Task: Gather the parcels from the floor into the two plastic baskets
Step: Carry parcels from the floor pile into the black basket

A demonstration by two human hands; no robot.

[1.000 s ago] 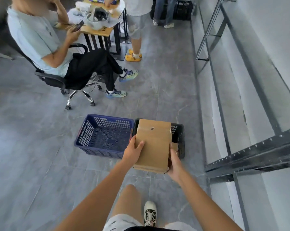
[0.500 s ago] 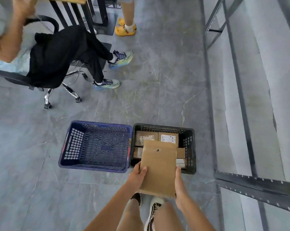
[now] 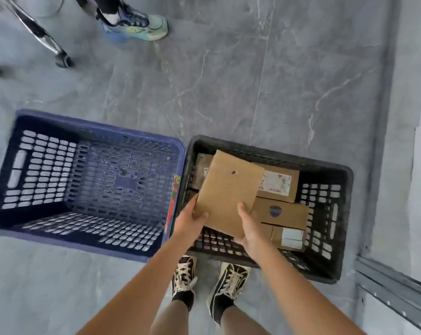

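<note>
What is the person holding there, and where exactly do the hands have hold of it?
A flat cardboard parcel, held over the black basket. The left hand grips its near left corner; the right hand grips its near right edge.

the held cardboard parcel [image 3: 228,192] hides most of 1 box [image 3: 201,169] beneath it in the black basket [image 3: 325,272]. label print on the boxes is too small to read. a seated person's shoe [image 3: 137,25] and chair base [image 3: 42,37] are cut off by the top edge.
</note>
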